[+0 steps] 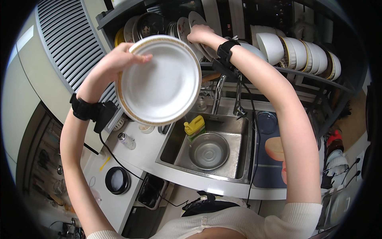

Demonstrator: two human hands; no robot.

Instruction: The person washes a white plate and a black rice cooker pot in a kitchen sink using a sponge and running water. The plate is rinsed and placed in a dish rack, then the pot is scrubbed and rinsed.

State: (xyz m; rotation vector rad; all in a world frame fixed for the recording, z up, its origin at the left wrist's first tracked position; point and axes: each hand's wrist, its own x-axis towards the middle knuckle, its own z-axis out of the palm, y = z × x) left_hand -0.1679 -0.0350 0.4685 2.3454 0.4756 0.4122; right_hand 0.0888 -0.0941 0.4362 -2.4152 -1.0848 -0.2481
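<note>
My left hand [126, 58] grips a white plate with a gold-patterned rim [164, 80], thumb on its inner face and fingers behind. The plate is held up in front of the rack, over the left side of the sink. My right hand [200, 34] reaches into the dark dish rack [316, 79] with curled fingers among upright plates. One white plate [195, 18] stands right behind it, and a flower-patterned plate [182, 28] is just to its left. The right fingertips are hidden, so whether they hold a plate is unclear.
A steel sink [238, 143] below contains a metal basin [209, 151] and a yellow detergent jug [195, 125]. Chrome faucets [219, 92] rise behind it. Several bowls [295, 53] line the rack's right side. A cable [257, 143] hangs from my right wristband.
</note>
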